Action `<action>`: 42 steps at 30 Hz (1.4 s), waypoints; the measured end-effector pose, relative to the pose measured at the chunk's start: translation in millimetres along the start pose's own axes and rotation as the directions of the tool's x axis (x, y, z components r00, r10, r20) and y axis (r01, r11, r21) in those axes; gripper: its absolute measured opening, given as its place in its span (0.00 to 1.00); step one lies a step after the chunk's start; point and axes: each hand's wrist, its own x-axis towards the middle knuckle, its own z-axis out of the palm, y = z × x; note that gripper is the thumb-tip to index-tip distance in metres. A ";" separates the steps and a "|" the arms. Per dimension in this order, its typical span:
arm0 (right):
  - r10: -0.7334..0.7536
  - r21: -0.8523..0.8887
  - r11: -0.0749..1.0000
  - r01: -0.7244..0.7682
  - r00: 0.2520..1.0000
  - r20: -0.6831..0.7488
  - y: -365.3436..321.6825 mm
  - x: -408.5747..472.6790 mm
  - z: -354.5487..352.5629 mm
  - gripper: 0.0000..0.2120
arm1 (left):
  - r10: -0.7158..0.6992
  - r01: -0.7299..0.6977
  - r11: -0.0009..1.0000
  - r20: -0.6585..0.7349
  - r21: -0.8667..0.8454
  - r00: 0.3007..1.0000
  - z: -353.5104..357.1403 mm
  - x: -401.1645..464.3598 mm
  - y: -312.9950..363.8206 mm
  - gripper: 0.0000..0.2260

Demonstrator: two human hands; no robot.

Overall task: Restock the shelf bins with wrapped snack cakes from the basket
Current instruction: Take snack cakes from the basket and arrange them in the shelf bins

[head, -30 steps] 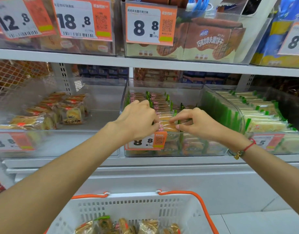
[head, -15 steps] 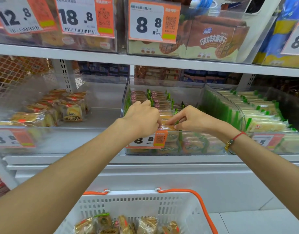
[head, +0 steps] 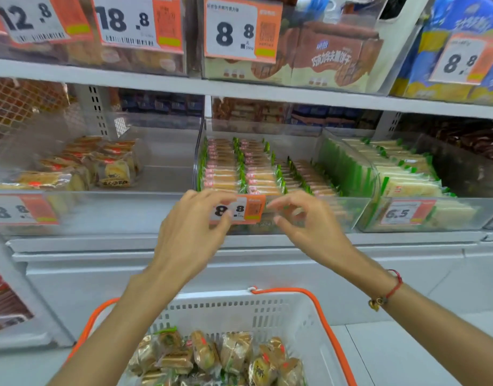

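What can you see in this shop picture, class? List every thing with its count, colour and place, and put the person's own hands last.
middle bin: one, clear, lower shelf centre, rows of green-edged wrapped cakes
left bin: one, clear, lower shelf left, a few yellow wrapped cakes at its back left
right bin: one, clear, lower shelf right, pale cakes with green edges
price tags: seven in view, white and orange, on the bin fronts
basket: one, white with orange handles, below the shelf
snack cakes: a pile, golden brown, in the basket
bracelet: one, red, right wrist
left hand: empty, fingers loose, before the middle bin
right hand: empty, fingers loose, beside it
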 end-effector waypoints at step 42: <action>0.352 -0.276 0.892 -0.357 0.168 0.921 80.2 -132.7 148.8 0.23 | -0.350 0.385 0.903 0.844 0.189 0.407 103.0 -177.8 -111.8 0.26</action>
